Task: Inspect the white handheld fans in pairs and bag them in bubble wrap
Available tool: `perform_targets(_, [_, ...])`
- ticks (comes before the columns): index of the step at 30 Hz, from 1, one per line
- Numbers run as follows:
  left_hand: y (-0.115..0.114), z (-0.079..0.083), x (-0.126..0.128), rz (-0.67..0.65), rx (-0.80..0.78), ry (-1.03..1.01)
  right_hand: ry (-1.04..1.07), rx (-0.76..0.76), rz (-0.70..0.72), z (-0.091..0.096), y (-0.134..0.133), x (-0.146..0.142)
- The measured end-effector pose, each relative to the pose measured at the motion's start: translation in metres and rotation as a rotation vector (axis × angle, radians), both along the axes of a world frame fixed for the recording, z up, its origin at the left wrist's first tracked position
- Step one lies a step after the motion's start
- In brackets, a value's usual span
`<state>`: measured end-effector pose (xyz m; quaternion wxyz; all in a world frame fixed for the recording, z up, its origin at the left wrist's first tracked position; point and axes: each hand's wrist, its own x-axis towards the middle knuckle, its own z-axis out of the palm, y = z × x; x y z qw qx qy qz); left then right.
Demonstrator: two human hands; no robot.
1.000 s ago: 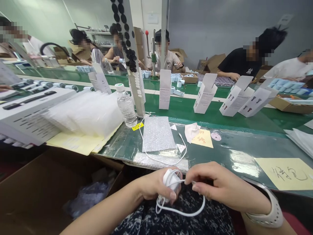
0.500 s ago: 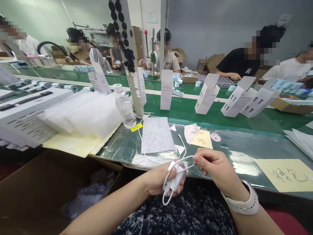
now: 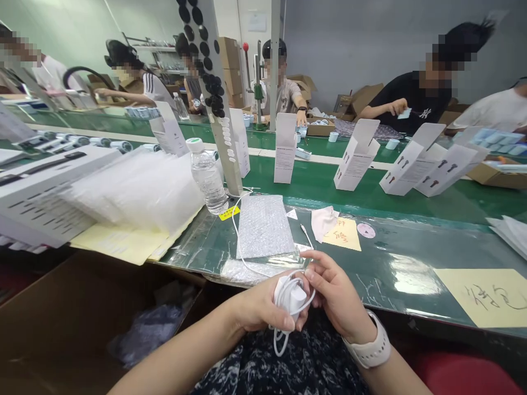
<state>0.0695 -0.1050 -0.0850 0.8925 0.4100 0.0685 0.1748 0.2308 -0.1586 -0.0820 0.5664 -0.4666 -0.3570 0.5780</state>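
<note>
Low over the table's front edge, my left hand is closed round a white plug adapter. A white cable is wound about the adapter in loops, one loop hanging below my fingers. My right hand, with a pale watch strap on its wrist, is close beside it. Its thumb and bent fingers meet the cable at the right side of the bundle; the exact grip is partly hidden. One cable end with a small plug lies on the table. Behind my hands lies a bubble-wrap pouch.
A water bottle stands left of the pouch, beside a metal post. White sleeves are piled at left. Open white boxes stand along the green belt. Handwritten yellow paper lies at right. Co-workers sit opposite.
My right hand has moved left and down to the adapter, drawing the cable round it. More loops now lie over the adapter. Opposite, co-workers' arms have shifted.
</note>
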Motion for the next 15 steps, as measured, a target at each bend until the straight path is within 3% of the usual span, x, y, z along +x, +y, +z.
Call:
perform_targets(9, [-0.006, 0.003, 0.006, 0.144, 0.203, 0.098, -0.090, 0.060, -0.275, -0.007, -0.013, -0.014])
perform_targets(12, [-0.008, 0.005, 0.010, 0.211, 0.212, 0.082, -0.171, 0.199, -0.365, -0.006, -0.013, -0.016])
perform_targets(15, [-0.008, 0.006, 0.010, 0.270, 0.100, 0.005, -0.349, 0.441, -0.226, -0.002, -0.012, -0.004])
